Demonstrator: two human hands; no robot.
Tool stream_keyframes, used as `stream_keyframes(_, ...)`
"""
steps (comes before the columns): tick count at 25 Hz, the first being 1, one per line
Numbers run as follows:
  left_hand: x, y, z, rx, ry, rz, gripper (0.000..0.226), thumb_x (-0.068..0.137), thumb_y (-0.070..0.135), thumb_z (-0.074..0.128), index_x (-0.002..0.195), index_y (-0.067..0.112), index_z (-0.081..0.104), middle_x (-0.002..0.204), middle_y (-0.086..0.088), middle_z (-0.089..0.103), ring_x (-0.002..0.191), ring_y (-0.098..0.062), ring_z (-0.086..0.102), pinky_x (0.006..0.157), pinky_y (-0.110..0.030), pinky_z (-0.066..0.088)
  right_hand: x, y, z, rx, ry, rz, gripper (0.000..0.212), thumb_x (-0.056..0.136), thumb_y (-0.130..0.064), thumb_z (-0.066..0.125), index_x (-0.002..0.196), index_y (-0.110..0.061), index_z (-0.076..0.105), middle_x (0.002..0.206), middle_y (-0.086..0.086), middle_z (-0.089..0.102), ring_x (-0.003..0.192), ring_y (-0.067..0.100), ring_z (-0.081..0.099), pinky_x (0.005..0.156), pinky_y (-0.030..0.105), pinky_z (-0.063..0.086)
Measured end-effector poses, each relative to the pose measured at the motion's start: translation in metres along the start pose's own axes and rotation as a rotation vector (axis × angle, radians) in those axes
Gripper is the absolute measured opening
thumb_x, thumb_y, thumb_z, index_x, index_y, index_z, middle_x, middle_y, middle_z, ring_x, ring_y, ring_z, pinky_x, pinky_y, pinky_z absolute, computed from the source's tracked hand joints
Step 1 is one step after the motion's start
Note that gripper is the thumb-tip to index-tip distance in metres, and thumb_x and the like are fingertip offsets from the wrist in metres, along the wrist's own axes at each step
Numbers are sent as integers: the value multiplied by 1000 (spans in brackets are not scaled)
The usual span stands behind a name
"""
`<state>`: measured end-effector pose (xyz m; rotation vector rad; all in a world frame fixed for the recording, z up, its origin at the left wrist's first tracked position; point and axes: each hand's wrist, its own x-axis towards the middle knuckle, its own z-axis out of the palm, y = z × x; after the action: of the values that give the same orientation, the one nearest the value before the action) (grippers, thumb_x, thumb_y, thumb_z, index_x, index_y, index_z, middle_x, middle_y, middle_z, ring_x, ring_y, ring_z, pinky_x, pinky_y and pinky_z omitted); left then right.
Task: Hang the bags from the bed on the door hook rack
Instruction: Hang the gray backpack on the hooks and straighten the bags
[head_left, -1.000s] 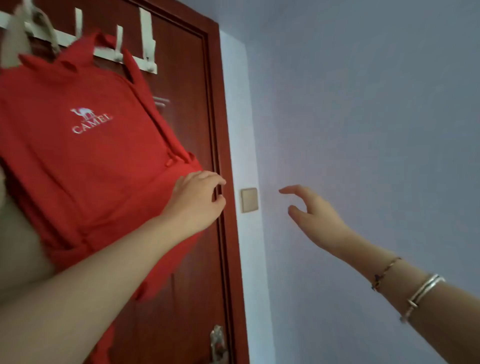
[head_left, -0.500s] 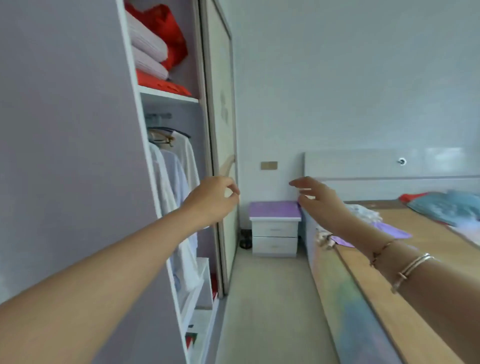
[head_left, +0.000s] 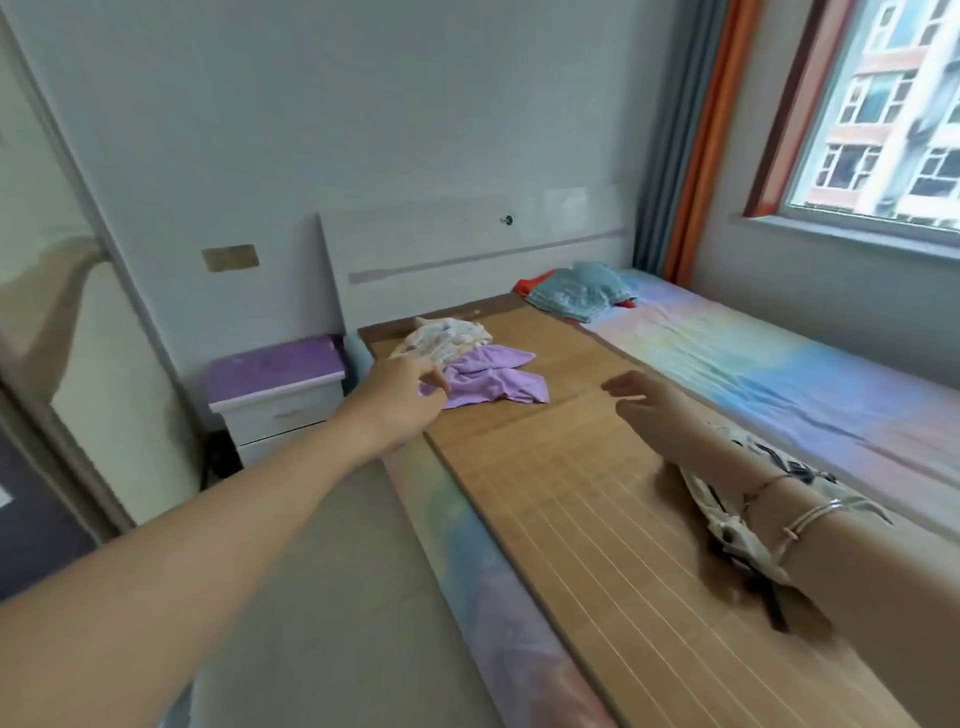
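Note:
On the bed's bamboo mat (head_left: 561, 499) lie a purple cloth bag (head_left: 493, 382) and, just behind it, a cream patterned bag (head_left: 447, 338). A white bag with black print (head_left: 727, 509) lies nearer, partly hidden under my right forearm. My left hand (head_left: 400, 400) reaches out over the mat's left edge, fingers loosely apart, close to the purple bag and holding nothing. Above the middle of the mat hovers my right hand (head_left: 649, 405), open and empty. The door and hook rack are out of view.
A blue and red pillow (head_left: 576, 291) rests by the white headboard (head_left: 467, 254). A pastel sheet (head_left: 779, 379) covers the bed's right side. A purple-topped nightstand (head_left: 275, 389) stands left of the bed, a wardrobe door (head_left: 62, 322) at far left, a window (head_left: 893, 114) at right.
The view swung from the door with the red bag hanging on the rack, past the wardrobe, to the bed. Both empty hands now reach over the mat toward the bags.

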<state>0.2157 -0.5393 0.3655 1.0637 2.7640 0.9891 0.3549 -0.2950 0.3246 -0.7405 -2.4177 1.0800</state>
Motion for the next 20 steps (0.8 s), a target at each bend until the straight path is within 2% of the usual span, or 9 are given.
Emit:
stream_keyframes(4, 109, -20, 73, -39, -142, 75, 18, 82, 16, 57, 90, 17, 73, 105, -9, 73, 99, -24, 66, 82, -26, 45, 60, 62, 6, -23, 71, 185, 35, 86, -4, 45, 116, -11, 61, 125, 9, 61, 109, 24, 58, 93, 35, 45)
stream_keyframes(7, 189, -15, 131, -16, -306, 131, 19, 84, 16, 56, 91, 18, 73, 102, -4, 73, 90, -19, 65, 73, -23, 40, 93, 109, -2, -34, 136, 346, 33, 88, -9, 45, 116, -13, 62, 124, 6, 62, 109, 18, 55, 90, 26, 39)
stream_keyframes(9, 228, -2, 169, -19, -381, 163, 18, 85, 16, 54, 87, 21, 71, 97, -2, 73, 77, -15, 62, 65, -23, 40, 106, 143, -12, -25, 181, 450, 31, 87, -13, 46, 112, -16, 64, 121, 3, 63, 106, 17, 55, 87, 27, 40)
stream_keyframes(10, 244, 7, 191, -28, -427, 183, 17, 84, 16, 54, 84, 23, 69, 95, -2, 73, 76, -14, 63, 64, -25, 43, 110, 161, -19, -25, 207, 496, 29, 87, -15, 47, 110, -16, 65, 120, 4, 64, 107, 19, 56, 87, 29, 42)
stream_keyframes(13, 277, 34, 261, -73, -553, 214, 16, 83, 16, 54, 81, 25, 67, 97, -1, 72, 88, -19, 66, 75, -29, 48, 123, 217, -40, -13, 248, 607, 29, 87, -14, 47, 110, -16, 63, 121, 5, 63, 107, 18, 56, 84, 27, 42)
stream_keyframes(17, 313, 65, 371, -123, -698, 182, 17, 83, 18, 51, 84, 28, 65, 100, 3, 69, 85, -15, 65, 65, -24, 47, 166, 318, -62, -26, 276, 705, 33, 85, -12, 44, 113, -11, 62, 120, 7, 63, 96, 13, 53, 78, 25, 39)
stream_keyframes(20, 339, 76, 447, -103, -785, 112, 16, 86, 23, 49, 91, 30, 62, 105, 7, 65, 85, -3, 59, 59, -18, 41, 194, 392, -66, -52, 238, 790, 35, 84, -15, 46, 117, -12, 58, 123, 8, 60, 93, 16, 53, 71, 25, 38)
